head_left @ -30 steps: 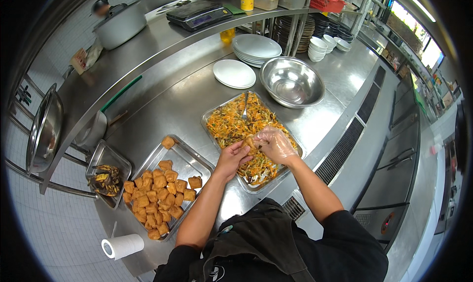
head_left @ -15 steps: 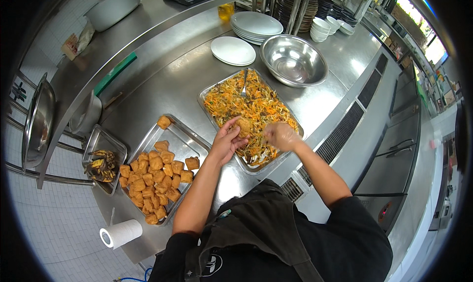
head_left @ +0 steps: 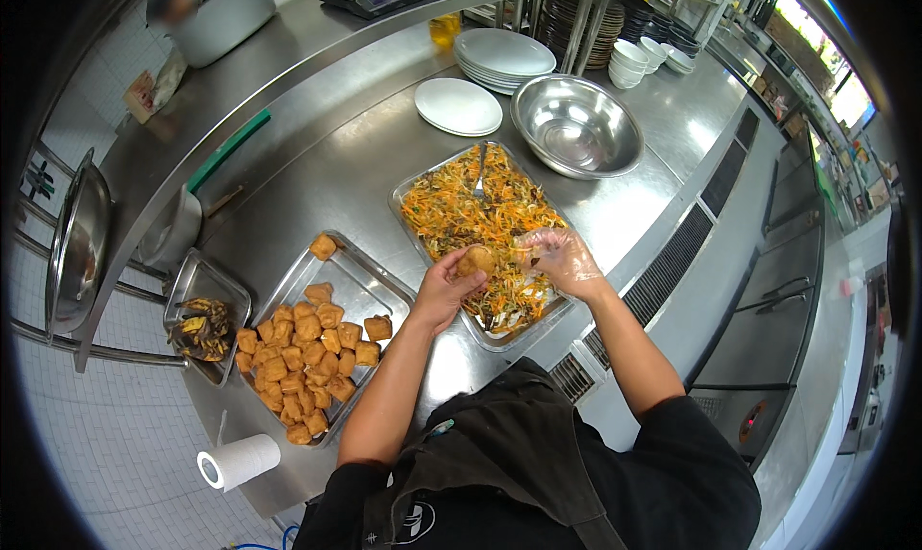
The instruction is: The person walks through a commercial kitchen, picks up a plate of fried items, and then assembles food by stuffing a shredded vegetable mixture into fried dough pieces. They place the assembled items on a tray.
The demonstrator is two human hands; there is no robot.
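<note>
My left hand (head_left: pixel 448 289) grips a golden-brown fried tofu puff (head_left: pixel 475 261) between thumb and fingers, above the near part of a metal tray (head_left: pixel 494 342) of shredded vegetables (head_left: pixel 480 204). Close by on the right is my right hand (head_left: pixel 559 261), in a clear plastic glove. Its fingers are curled together over the vegetables, and what they pinch is hidden. A metal utensil (head_left: pixel 479 180) rests in the far part of the vegetables. To the left, a second metal tray (head_left: pixel 360 262) holds a heap of tofu puffs (head_left: pixel 305 348), with one lying apart in its far corner.
Beyond the vegetables stand a steel bowl (head_left: pixel 577 127), a white plate (head_left: pixel 458 106) and stacked plates (head_left: pixel 504 52). At left are a small tray (head_left: pixel 206 279) with dark yellowish pieces, and a white paper roll (head_left: pixel 238 461). A raised steel shelf (head_left: pixel 317 36) crosses behind. Another person is at the upper left.
My right hand, blurred earlier, is now steadier and turned with its fingers curled beside the tofu puff. My left hand still holds the puff, slightly turned. The whole view has shifted a little.
</note>
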